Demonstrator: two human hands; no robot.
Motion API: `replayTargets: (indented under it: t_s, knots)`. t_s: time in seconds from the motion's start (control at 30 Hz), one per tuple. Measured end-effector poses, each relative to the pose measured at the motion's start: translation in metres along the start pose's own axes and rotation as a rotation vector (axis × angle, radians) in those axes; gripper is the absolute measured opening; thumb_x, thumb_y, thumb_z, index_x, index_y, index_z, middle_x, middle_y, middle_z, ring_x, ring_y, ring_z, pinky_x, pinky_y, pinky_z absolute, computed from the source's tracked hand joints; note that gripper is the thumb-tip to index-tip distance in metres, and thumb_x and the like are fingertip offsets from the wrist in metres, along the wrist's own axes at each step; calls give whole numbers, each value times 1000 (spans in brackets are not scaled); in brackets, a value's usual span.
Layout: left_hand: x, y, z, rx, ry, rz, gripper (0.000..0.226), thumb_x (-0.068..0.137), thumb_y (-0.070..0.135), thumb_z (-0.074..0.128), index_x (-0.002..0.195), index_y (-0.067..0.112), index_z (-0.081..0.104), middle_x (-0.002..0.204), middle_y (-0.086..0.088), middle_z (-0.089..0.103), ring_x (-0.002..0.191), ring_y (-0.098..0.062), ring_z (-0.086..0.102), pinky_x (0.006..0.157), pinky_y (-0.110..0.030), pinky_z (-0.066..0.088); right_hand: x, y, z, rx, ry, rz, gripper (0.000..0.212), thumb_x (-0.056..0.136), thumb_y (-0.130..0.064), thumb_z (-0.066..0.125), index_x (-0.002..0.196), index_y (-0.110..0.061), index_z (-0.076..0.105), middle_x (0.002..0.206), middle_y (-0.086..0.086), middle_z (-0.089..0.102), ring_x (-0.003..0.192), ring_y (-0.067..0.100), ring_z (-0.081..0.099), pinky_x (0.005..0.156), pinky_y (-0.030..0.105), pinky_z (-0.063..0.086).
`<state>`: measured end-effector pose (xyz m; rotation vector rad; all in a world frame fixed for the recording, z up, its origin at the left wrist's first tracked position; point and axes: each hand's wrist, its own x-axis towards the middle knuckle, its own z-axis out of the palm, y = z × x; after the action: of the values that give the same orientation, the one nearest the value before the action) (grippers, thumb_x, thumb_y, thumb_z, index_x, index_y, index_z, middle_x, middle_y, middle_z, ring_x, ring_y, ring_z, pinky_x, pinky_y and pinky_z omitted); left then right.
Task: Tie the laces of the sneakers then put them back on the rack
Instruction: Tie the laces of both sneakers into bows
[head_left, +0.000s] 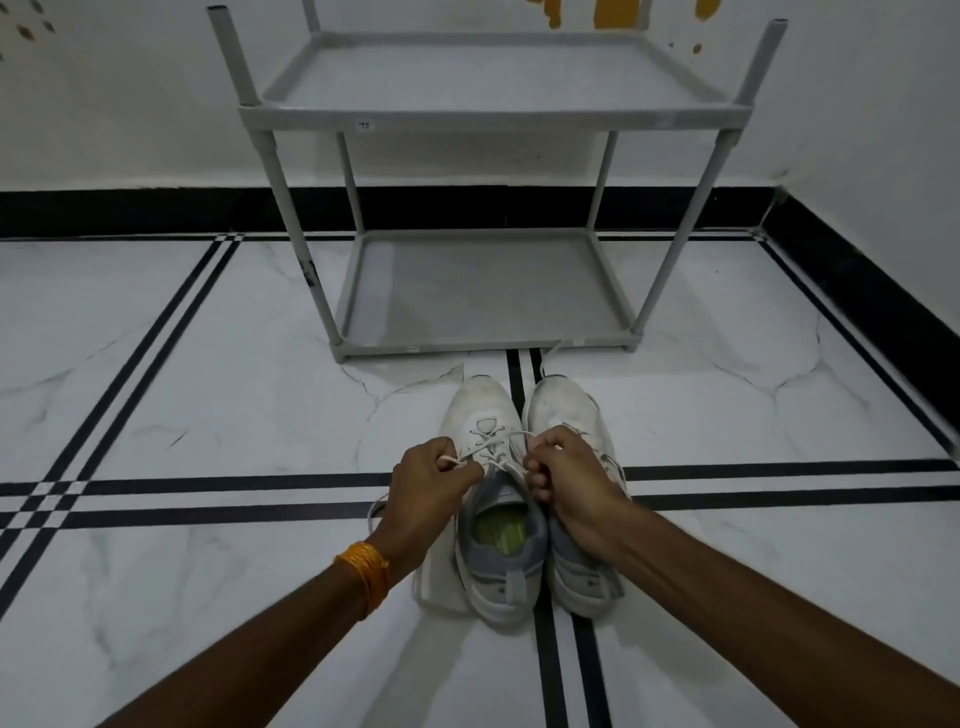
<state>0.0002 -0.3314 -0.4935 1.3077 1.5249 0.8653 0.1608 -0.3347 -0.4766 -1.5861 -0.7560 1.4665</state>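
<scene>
Two white sneakers stand side by side on the floor, toes pointing at the rack. The left sneaker (485, 415) has a green insole and crossed white laces (491, 441). My left hand (431, 483) pinches one lace end on its left side. My right hand (563, 475) pinches the other end on its right side and covers the middle of the right sneaker (566, 405). Both lace ends are pulled outward. A loose lace of the right sneaker trails toward the rack. The grey two-shelf rack (483, 343) stands just beyond the toes, both shelves bare.
The floor is white marble tile with black inlay lines (208, 486). A black skirting (130, 213) runs along the white wall behind the rack and down the right side. An orange band is on my left wrist.
</scene>
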Motion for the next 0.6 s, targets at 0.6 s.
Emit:
replayTargets:
  t_s: [0.6]
  knots:
    - [-6, 97, -69, 437, 93, 508, 48, 90, 34, 63, 51, 17, 41, 49, -7, 45, 45, -7, 44, 55, -23, 41, -29, -87, -23, -129, -204, -274, 23, 97, -24, 49, 78, -16, 61, 72, -2, 60, 75, 14, 54, 74, 31, 41]
